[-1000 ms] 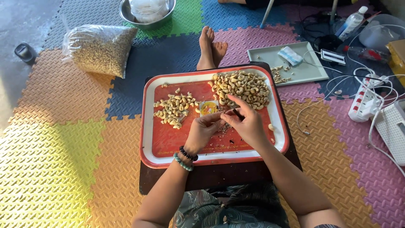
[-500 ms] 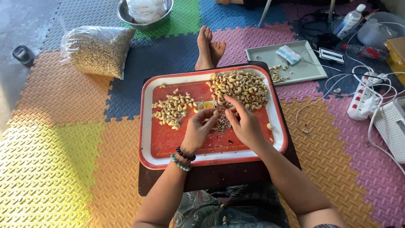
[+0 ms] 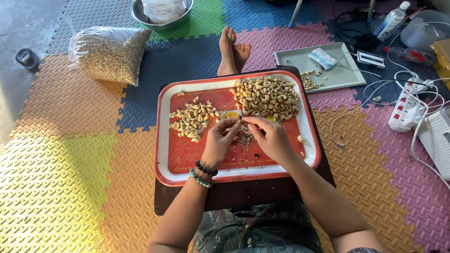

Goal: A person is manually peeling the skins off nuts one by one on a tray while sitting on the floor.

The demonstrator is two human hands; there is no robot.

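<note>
A red tray with a white rim [image 3: 165, 154] lies on a dark low table in front of me. A big heap of cashew nuts [image 3: 267, 97] sits at its far right, a smaller heap [image 3: 192, 120] at its left. My left hand [image 3: 219, 144] and my right hand [image 3: 271, 138] meet over the tray's middle, fingertips pinched together on one small nut. Under them lies a little pile of brown skin scraps [image 3: 243, 138]. Bead bracelets circle my left wrist.
Coloured foam mats cover the floor. A clear bag of nuts [image 3: 110, 52] lies far left, a steel bowl [image 3: 161, 11] beyond it. A grey tray [image 3: 323, 68] with a few nuts, cables and a power strip [image 3: 407, 110] sit right. My feet [image 3: 233, 50] rest beyond the table.
Both hands stay pinched together over the tray's middle; they have shifted only slightly, fingers working at the nut. The heaps have not moved.
</note>
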